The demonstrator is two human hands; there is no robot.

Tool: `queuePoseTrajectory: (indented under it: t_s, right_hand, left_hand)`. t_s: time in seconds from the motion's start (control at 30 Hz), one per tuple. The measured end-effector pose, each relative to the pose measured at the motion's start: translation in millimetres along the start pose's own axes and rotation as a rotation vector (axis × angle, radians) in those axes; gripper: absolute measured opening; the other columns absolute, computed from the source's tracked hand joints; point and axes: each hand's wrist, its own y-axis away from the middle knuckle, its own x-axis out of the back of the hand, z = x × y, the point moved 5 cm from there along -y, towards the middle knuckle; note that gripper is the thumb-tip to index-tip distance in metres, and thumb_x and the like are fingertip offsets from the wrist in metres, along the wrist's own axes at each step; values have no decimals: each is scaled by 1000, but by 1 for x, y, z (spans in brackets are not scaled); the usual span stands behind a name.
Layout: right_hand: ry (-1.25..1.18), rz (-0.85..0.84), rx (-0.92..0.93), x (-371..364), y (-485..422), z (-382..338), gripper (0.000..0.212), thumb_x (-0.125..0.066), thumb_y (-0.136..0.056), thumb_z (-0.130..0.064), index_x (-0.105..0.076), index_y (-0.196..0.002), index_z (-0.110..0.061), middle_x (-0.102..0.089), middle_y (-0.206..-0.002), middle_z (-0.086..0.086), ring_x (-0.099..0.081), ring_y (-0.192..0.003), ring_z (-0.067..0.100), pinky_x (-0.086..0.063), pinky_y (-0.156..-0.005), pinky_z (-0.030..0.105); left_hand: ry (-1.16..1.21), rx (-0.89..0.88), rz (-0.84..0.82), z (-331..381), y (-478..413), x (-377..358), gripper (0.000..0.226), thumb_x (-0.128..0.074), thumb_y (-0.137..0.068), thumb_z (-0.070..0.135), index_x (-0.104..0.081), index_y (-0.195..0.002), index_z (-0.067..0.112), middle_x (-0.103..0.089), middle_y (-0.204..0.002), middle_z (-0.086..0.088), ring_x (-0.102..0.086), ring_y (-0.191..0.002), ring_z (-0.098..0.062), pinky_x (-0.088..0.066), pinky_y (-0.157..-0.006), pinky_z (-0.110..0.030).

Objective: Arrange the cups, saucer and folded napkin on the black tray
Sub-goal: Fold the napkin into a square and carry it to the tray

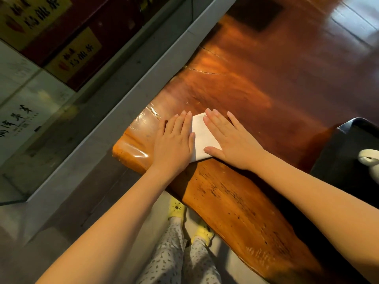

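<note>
Head view. White folded paper napkin (202, 138) lies flat on the glossy reddish-brown wooden worktop (246, 89), close to its left end. Both hands rest on it, palms down, fingers extended and flat; neither hand is curled around anything.

Left hand (174, 140) covers the napkin's left edge; its fingertips point to the far side and the thumb lies across the white surface. Right hand (229, 140) covers the napkin's right edge, thumb on the near right corner. A strip of napkin shows between the two hands, with the far corner and near corner exposed.

Black tray (338, 160) sits on the worktop to the right, well apart from the napkin, cut off by the picture edge. A white ceramic piece (368, 157) stands in it, only partly in view; type not determinable.
</note>
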Motion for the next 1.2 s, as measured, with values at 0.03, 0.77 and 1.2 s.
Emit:
queuePoseTrajectory:
  t_s: [0.03, 0.77, 1.2]
  right_hand:
    - [5, 1, 5, 0, 0, 0, 77, -19, -92, -61, 3, -150, -15, 7, -159, 3, 6, -147, 17, 2, -120, 39]
    - [-688, 552, -739, 17, 33, -10, 50, -45, -94, -40, -40, -134, -10, -50, -128, 7, -43, -117, 22, -41, -92, 32]
    - [-902, 541, -1055, 8, 24, -10, 48, -34, -95, -51, -57, -102, -9, -56, -88, 0, -56, -79, 12, -44, -63, 20]
  left_hand:
    - [-39, -40, 22, 2, -5, 4, 46, -30, -97, 38, -45, -133, 13, -54, -133, -10, -51, -119, -25, -37, -105, -38]
    - [837, 26, -70, -2, -25, 25, 35, -37, -99, 37, -50, -105, 5, -55, -92, -7, -53, -79, -14, -43, -66, -28]
    - [1292, 576, -84, 20, -3, 3, 40, -26, -98, 48, -55, -81, 25, -59, -80, 9, -60, -76, -7, -43, -53, -9]
